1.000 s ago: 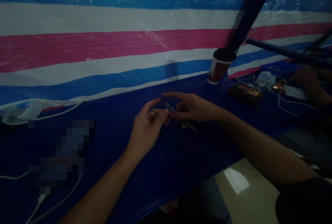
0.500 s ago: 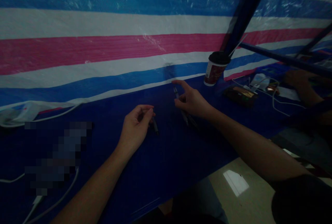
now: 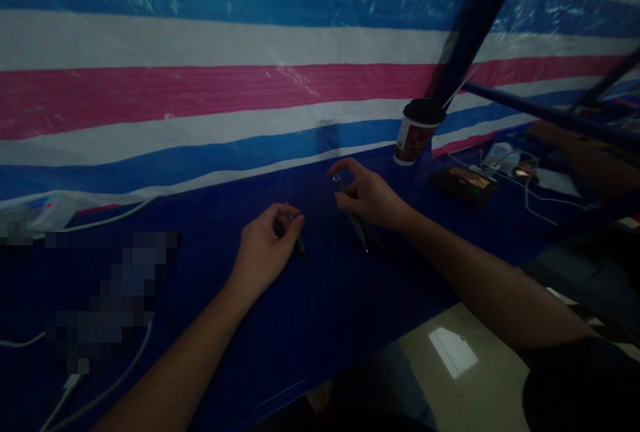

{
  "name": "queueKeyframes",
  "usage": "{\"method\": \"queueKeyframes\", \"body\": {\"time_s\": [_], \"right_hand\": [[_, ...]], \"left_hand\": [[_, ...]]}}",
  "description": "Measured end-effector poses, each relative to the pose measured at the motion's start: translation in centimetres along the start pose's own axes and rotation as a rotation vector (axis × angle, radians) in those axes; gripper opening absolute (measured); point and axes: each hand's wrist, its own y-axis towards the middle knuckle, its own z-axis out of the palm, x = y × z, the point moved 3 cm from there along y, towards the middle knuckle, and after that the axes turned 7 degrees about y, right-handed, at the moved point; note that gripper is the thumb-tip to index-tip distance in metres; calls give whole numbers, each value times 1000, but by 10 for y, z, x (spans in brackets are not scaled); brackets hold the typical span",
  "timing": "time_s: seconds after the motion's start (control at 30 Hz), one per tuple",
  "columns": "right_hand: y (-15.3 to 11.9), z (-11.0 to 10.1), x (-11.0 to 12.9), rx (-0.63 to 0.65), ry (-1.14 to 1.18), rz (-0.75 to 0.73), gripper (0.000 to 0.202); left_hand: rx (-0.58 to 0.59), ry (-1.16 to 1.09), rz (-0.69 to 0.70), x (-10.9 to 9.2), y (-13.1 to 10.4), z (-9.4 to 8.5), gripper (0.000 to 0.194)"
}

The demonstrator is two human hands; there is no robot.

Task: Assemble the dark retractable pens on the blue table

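Note:
In the head view my left hand (image 3: 265, 245) is closed, thumb and fingers pinching a slim dark pen (image 3: 301, 247) that points down at the table. The fist hides most of it. To its right, my right hand (image 3: 367, 195) grips a second pen (image 3: 356, 225) with a clear upper end and a pale tip slanting down. The index finger is bent over this pen's top end and the thumb presses from the side. Both hands are just above the dark blue tabletop (image 3: 320, 325), apart from each other.
A lidded paper cup (image 3: 415, 139) with a straw stands at the back right. Beside it lie a dark case (image 3: 463, 184) and white cables (image 3: 530, 202). A blurred-out device (image 3: 120, 292) with a cable is at left. Another person's arm (image 3: 590, 145) reaches in at far right.
My right index finger has bent lower over the pen's top end. My left fingers have shifted slightly on their pen. The other person's arm has moved at far right.

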Motion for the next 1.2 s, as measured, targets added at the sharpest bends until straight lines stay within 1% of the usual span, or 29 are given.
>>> {"method": "queueKeyframes", "body": {"time_s": [0.1, 0.13, 0.23, 0.3, 0.33, 0.4, 0.47, 0.57, 0.67, 0.77, 0.8, 0.93, 1.0, 1.1, 1.2], "right_hand": [[1, -3, 2, -1, 113, -33, 47], [1, -5, 2, -7, 146, -37, 48], [3, -14, 3, -57, 193, -4, 44], [4, -19, 4, -83, 200, 39, 39], [4, -20, 4, -85, 204, 58, 39], [5, -20, 3, -65, 208, 82, 40], [5, -17, 2, -30, 217, 95, 40], [5, -14, -1, 6, 233, 115, 44], [6, -13, -4, 37, 219, 118, 46], [5, -12, -5, 74, 203, 101, 41], [5, -12, -4, 82, 203, 96, 42], [4, -9, -2, 100, 219, 85, 57], [5, -8, -3, 113, 217, 89, 60], [5, -8, -4, 125, 207, 79, 52], [3, -8, -1, 109, 211, 45, 45]], "left_hand": [[-57, 229, 43, -7, 0, -2, 32], [-53, 295, 39, -8, 0, -2, 35], [42, 428, 5, -8, -2, 1, 41], [93, 451, 18, -7, -3, 4, 36], [94, 439, 32, -6, -4, 4, 32], [72, 360, 41, -3, -4, 3, 27], [43, 220, 17, 1, -2, 1, 28], [9, -29, -47, 6, 0, 0, 36], [-15, -193, -112, 7, 2, 1, 45], [-20, -300, -173, 5, 2, 1, 50], [-20, -332, -189, 4, 1, 1, 51], [-38, -441, -224, 1, 0, 1, 55], [-61, -491, -218, 1, -1, 1, 57], [-92, -540, -193, 2, 0, 0, 61], [-104, -556, -196, 2, 0, 0, 60]]}}
